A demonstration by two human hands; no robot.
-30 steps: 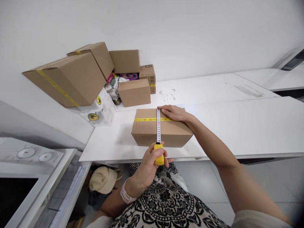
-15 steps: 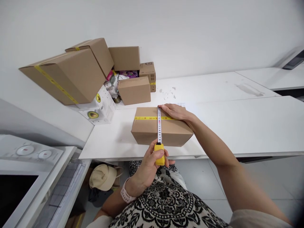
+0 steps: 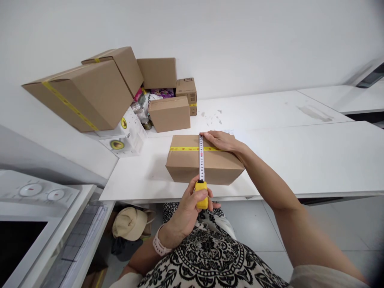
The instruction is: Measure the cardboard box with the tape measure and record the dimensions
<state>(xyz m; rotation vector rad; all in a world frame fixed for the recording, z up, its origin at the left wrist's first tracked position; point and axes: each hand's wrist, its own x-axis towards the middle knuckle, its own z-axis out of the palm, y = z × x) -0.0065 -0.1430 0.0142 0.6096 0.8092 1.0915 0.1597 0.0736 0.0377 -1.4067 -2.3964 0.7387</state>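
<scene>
A cardboard box [image 3: 186,161] with a strip of yellow printed tape lies near the front edge of the white table. My left hand [image 3: 189,206] is closed around the yellow case of a tape measure [image 3: 201,195], just in front of the box. From the case the white blade [image 3: 201,162] runs out straight across the box top to its far edge. My right hand [image 3: 221,141] lies over the top and far side of the box, its thumb and fingertips holding the blade's end at that edge.
More cardboard boxes [image 3: 102,94] stand stacked at the back left above a white avocado-printed carton [image 3: 121,146]. A smaller box [image 3: 170,115] sits beside bagged goods. At left is a white appliance with knobs [image 3: 31,190]; below, a beige cap [image 3: 129,224].
Both hands, the tape measure and the box stay where they were. Only the camera view has shifted very slightly.
</scene>
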